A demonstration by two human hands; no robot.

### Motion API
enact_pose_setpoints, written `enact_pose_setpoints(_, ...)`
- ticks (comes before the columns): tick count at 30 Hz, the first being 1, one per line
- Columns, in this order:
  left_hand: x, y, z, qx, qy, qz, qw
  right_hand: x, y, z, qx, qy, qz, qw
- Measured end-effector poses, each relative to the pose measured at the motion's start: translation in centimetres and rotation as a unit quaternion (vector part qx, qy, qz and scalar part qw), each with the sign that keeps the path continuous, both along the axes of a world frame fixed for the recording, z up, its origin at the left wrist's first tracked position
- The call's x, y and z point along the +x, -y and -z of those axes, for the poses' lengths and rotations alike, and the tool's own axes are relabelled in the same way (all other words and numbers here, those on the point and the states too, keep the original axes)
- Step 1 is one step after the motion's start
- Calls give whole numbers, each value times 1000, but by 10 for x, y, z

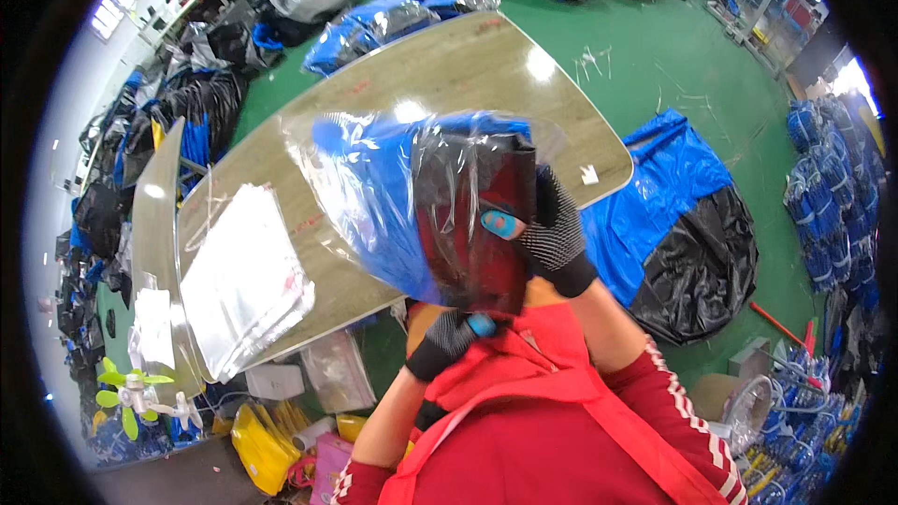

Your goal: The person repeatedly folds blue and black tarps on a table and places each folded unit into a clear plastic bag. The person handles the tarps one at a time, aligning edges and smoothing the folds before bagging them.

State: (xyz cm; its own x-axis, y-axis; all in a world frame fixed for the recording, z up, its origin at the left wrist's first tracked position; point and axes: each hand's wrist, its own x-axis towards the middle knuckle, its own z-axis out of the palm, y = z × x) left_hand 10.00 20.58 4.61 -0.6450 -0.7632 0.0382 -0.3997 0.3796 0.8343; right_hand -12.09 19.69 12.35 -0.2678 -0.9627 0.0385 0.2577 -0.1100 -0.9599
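In front of my chest, over the table, is a clear plastic bag [374, 224] with a folded blue and black sheet-like item [472, 210] inside. My right hand [557, 236], in a black glove with a dotted grip, clasps the bag's right side, its thumb with a blue tip pressed on the front. At the bottom edge, my left hand [447, 344], also gloved, pinches the package near its lower corner. Fingers behind the package are hidden. Left of it, a stack of clear plastic bags [245, 276] lies on the wood-look table [449, 56].
Beyond the table's right edge, a blue and black sheet [692, 234] lies on the green floor [645, 47]. Blue and grey bundles [393, 19] are heaped at the back. A small green-bladed fan [134, 397] and yellow bags [262, 449] are at lower left. Blue bundles [828, 192] stand at right.
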Motion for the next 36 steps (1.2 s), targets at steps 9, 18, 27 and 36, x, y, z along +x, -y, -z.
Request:
enact_pose_setpoints(9, 42, 89, -140, -320, 55, -114, 939, -28, 24, -70, -342, -544, -25, 766)
enact_pose_setpoints(18, 17, 99, -93, -149, -388, -219, 883, -38, 43, -14, -87, 152, 16, 984)
enact_pose_setpoints(27, 13, 101, -96, -152, -331, -386, 848, -9, 48, 11, -270, -34, 50, 961)
enact_pose_setpoints(36, -14, 86, -54, -273, -315, -400, 816, 2, 47, 64, -169, 37, 148, 974)
